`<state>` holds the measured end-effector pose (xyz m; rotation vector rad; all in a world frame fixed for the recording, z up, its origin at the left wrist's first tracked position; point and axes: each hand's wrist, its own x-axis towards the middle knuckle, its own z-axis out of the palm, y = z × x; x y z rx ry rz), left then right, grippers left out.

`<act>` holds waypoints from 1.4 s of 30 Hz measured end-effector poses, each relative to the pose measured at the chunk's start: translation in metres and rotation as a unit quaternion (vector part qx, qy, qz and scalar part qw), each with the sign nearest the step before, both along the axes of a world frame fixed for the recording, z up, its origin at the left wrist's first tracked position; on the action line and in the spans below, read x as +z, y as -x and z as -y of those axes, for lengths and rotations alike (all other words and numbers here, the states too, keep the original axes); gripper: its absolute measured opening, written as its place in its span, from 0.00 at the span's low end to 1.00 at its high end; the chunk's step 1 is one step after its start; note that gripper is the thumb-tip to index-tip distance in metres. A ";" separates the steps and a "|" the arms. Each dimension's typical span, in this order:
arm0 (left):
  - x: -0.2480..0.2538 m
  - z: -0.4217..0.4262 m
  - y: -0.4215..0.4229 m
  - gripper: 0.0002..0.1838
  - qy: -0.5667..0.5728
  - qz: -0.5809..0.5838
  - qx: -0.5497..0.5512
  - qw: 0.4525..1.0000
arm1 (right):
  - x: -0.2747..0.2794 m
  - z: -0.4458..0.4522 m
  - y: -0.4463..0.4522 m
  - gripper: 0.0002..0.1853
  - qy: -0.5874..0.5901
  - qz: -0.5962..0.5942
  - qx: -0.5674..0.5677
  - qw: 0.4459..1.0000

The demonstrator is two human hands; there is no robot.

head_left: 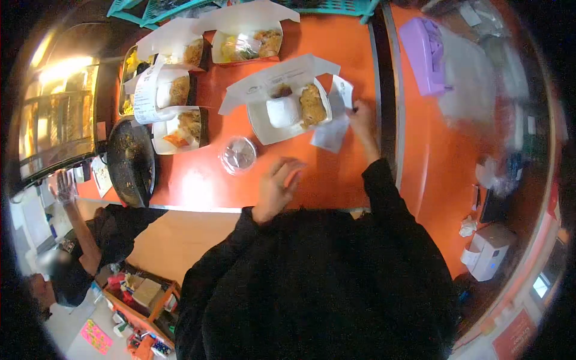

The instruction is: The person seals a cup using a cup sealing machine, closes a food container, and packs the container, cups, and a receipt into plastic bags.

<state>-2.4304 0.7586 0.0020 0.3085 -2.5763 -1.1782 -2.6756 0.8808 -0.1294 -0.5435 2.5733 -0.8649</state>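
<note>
An open paper meal box (264,123) lies in front of me, with a white block of rice (283,112), a browned fried piece (312,105) and a small dark portion in it. At its right side my right hand (362,120) has its fingers closed at the edge of a white paper slip (330,133); a small dark spot shows at the fingertips. My left hand (277,191) hovers near the counter's front edge, fingers loosely bent and apart, with nothing visible in them. A clear round plastic tub (239,155) stands to its left.
Several filled meal boxes (180,139) stand at the left and back, one with a printed receipt (146,93). A dark round pan (129,162) sits beside a lit display case (60,114). Another person's hand (63,186) is at left. A purple holder (422,57) stands right.
</note>
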 end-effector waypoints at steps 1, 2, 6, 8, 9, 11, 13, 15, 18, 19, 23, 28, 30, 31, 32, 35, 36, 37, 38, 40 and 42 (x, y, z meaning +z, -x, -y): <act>-0.001 -0.008 0.006 0.15 0.000 0.004 -0.004 1.000 | -0.005 -0.011 0.006 0.09 0.108 0.113 -0.062 0.986; 0.001 -0.012 0.013 0.20 -0.079 0.015 0.049 0.996 | 0.037 -0.017 0.003 0.07 0.189 0.273 -0.100 0.938; 0.040 -0.024 0.053 0.34 -0.285 -0.055 0.085 0.953 | 0.140 -0.029 -0.028 0.17 0.408 0.320 -0.078 0.852; 0.055 -0.028 0.058 0.35 -0.392 -0.045 0.002 0.919 | 0.182 -0.028 -0.040 0.18 0.448 0.291 -0.062 0.843; 0.063 -0.029 0.059 0.37 -0.491 -0.039 -0.070 0.868 | 0.200 -0.028 -0.044 0.18 0.484 0.263 -0.033 0.834; 0.085 -0.032 0.048 0.36 -0.509 0.010 -0.066 0.858 | 0.233 -0.027 -0.051 0.18 0.488 0.236 -0.046 0.839; 0.109 -0.031 0.035 0.32 -0.515 0.035 -0.074 0.853 | 0.240 -0.030 -0.051 0.17 0.497 0.205 -0.026 0.843; 0.123 -0.028 0.025 0.32 -0.515 0.041 -0.072 0.853 | 0.248 -0.027 -0.056 0.17 0.517 0.202 -0.015 0.832; 0.132 -0.024 0.020 0.31 -0.500 0.018 -0.093 0.861 | 0.261 -0.021 -0.066 0.15 0.542 0.186 -0.008 0.819; 0.132 -0.023 0.019 0.31 -0.501 0.011 -0.096 0.860 | 0.263 -0.020 -0.068 0.14 0.547 0.176 -0.014 0.819; 0.134 -0.022 0.016 0.32 -0.503 0.010 -0.098 0.858 | 0.254 -0.032 -0.065 0.17 0.531 0.209 -0.021 0.821; 0.136 -0.020 0.016 0.32 -0.487 0.020 -0.110 0.866 | 0.250 -0.037 -0.067 0.16 0.546 0.182 -0.034 0.817; 0.135 -0.018 0.017 0.32 -0.478 0.026 -0.117 0.870 | 0.248 -0.038 -0.065 0.17 0.537 0.178 -0.031 0.824; 0.133 -0.017 0.017 0.32 -0.478 0.023 -0.114 0.871 | 0.248 -0.039 -0.063 0.17 0.529 0.174 -0.026 0.830; 0.132 -0.018 0.018 0.31 -0.478 0.019 -0.111 0.871 | 0.248 -0.039 -0.063 0.17 0.529 0.172 -0.027 0.831; 0.129 -0.016 0.017 0.31 -0.480 0.033 -0.112 0.869 | 0.251 -0.036 -0.066 0.16 0.533 0.161 -0.012 0.830; 0.129 -0.017 0.018 0.31 -0.480 0.032 -0.112 0.869 | 0.256 -0.032 -0.069 0.16 0.531 0.153 -0.011 0.834; 0.128 -0.017 0.019 0.31 -0.478 0.022 -0.115 0.870 | 0.259 -0.029 -0.071 0.16 0.528 0.145 -0.009 0.836; 0.128 -0.017 0.019 0.31 -0.476 0.012 -0.119 0.872 | 0.259 -0.028 -0.070 0.16 0.529 0.145 -0.008 0.836; 0.129 -0.017 0.021 0.31 -0.473 0.012 -0.122 0.872 | 0.255 -0.027 -0.070 0.13 0.546 0.134 -0.010 0.827; 0.129 -0.017 0.022 0.31 -0.473 0.014 -0.129 0.872 | 0.254 -0.026 -0.070 0.14 0.543 0.132 -0.016 0.829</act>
